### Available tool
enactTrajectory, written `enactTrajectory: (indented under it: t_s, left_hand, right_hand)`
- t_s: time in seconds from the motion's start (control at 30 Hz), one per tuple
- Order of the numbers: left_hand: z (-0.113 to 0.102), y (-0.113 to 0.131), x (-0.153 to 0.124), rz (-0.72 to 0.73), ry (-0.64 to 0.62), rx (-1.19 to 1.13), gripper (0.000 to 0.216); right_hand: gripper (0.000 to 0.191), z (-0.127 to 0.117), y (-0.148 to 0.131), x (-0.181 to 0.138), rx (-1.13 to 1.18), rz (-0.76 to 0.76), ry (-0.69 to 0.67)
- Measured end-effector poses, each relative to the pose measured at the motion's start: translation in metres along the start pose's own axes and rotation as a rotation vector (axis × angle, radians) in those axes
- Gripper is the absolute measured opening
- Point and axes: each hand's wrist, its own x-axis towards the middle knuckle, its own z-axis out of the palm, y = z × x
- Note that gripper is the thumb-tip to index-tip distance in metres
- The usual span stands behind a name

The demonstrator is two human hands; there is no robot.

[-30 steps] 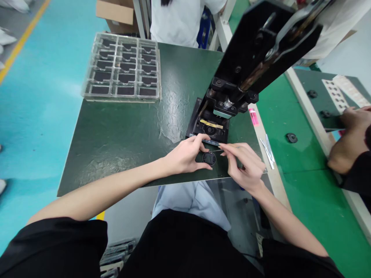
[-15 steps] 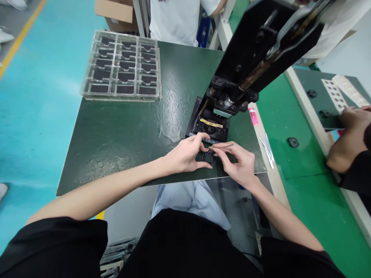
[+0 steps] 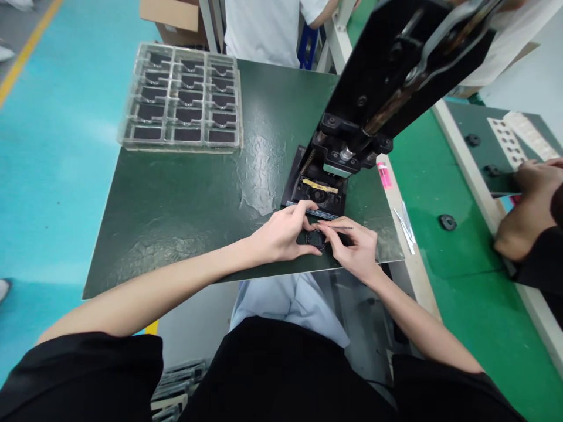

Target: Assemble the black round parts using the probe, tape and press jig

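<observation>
A small round black part [image 3: 315,239] lies on the green table near its front edge. My left hand [image 3: 285,233] curls around its left side, thumb below and fingers above, gripping it at the rim. In my right hand [image 3: 354,246] a thin dark pointed tool, like tweezers [image 3: 341,227], is pinched between thumb and fingers. Its tip reaches the upper right of the round part, mostly hidden by the fingertips. Just beyond the hands stands a black hand press [image 3: 347,149], with a strip of yellow tape [image 3: 320,186] across its base.
Stacked clear trays [image 3: 180,143] with dark rectangular pieces sit at the table's back left. On the right, a green conveyor belt [image 3: 457,258] carries a black round part [image 3: 447,222]. A co-worker's arm [image 3: 523,217] rests beyond it; another person in white [image 3: 264,32] is behind the table.
My right hand has moved slightly left, closer over the round part, with the tool. The left hand stays nearly still. On the belt, the black part has shifted slightly.
</observation>
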Motion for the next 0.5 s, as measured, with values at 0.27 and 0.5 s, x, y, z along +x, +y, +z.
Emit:
enactTrajectory:
  t_s: [0.27,0.5]
  left_hand:
    - [-0.0002,-0.0006,-0.0002,0.013,-0.003,0.004,0.084]
    - [-0.0007,0.0007,0.0003,-0.004,-0.011,0.012,0.083]
  right_hand:
    - [0.016,0.0023,-0.0031,0.005,-0.013,-0.052,-0.025]
    - [0.018,0.0047,-0.0018,0.0048,-0.095,-0.119,-0.073]
